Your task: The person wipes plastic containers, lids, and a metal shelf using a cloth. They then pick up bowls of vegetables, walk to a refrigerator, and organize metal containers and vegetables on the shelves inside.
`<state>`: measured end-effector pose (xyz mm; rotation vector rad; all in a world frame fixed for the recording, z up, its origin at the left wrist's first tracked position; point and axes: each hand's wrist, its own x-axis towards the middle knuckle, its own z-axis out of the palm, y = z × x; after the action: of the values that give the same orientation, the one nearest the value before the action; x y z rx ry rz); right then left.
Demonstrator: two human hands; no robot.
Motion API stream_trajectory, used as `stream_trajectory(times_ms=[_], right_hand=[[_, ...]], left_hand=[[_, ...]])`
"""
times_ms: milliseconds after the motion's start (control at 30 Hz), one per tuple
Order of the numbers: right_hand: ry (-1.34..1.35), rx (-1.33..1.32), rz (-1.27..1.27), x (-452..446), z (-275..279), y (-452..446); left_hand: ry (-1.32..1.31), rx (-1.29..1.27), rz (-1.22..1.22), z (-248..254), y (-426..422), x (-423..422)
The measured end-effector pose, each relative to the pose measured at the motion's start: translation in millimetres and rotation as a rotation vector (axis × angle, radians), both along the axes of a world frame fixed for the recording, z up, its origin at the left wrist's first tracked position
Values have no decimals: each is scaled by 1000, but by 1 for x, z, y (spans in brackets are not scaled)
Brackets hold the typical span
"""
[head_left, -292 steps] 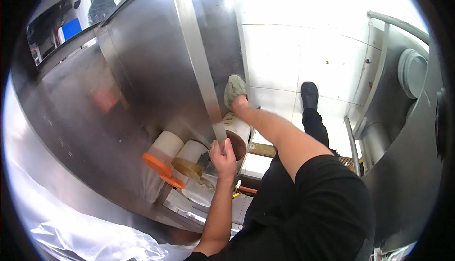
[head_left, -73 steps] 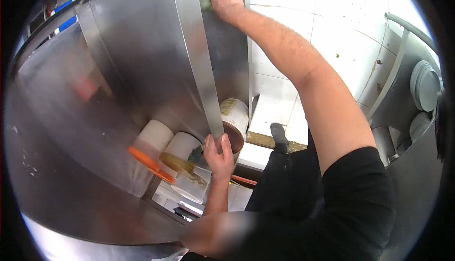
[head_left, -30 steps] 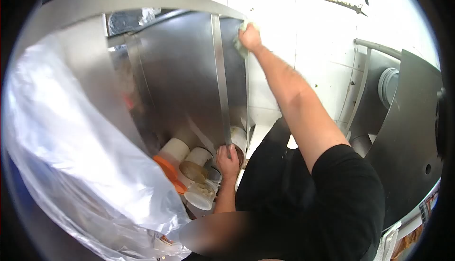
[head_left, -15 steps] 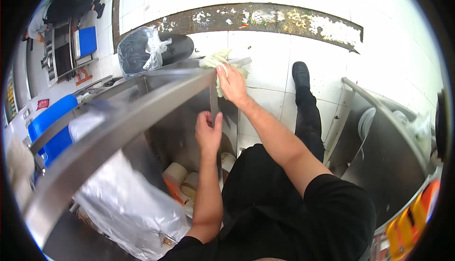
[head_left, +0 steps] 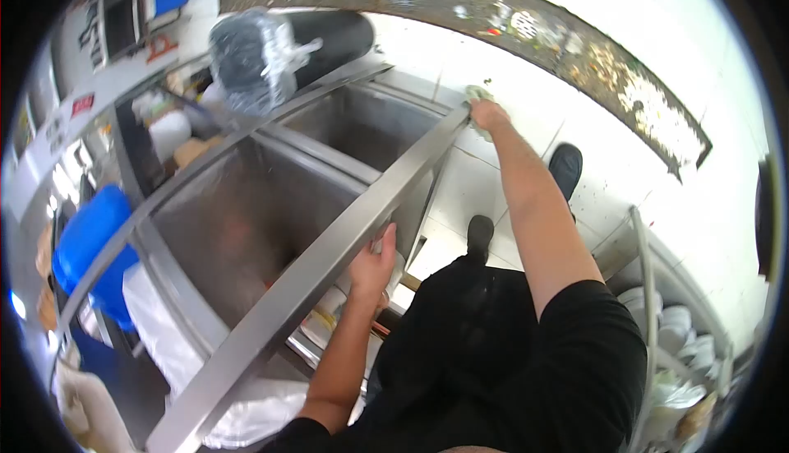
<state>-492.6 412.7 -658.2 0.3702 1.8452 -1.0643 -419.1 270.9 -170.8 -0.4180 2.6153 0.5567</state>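
Cloth, pale green and bunched, sits at the far end of a long steel rail, gathered in the right hand of the person I'm watching. That hand is closed around it, the fabric poking out ahead of the knuckles, and hand and cloth together seem to bear on the rail's far end. What counts here is the rail's long axis: it slants from close by the person's left side, away and across to the right, so from the right hand nearly all its length lies back toward the body and leftward. The left hand is well apart from the cloth, about midway along and on the body side, its thumb up just beside the rail; its fingers are partly hidden, and I cannot tell whether they grasp anything. The right hand is plainly the nearer to the cloth. Past the rail, on its far side, two open steel wells lie one behind the other, the near one and the far one, parted by a divider. Beyond them a black bin lies along the frame, and white floor shows outside the cloth's corner.
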Motion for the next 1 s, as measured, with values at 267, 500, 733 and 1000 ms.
stream_trajectory(times_ms=[267,500,733,1000], right_hand=[[-96,-142,-100,0,239,133],[309,-479,121,-65,443,108],[594,-335,360,-148,473,-44],[644,-296,427,-189,468,-76]], left_hand=[[103,-225,-263,-22,-20,13],[80,-214,-321,-3,-7,-2],[177,-252,-394,20,9,-25],[-152,-61,-118,13,4,-26]])
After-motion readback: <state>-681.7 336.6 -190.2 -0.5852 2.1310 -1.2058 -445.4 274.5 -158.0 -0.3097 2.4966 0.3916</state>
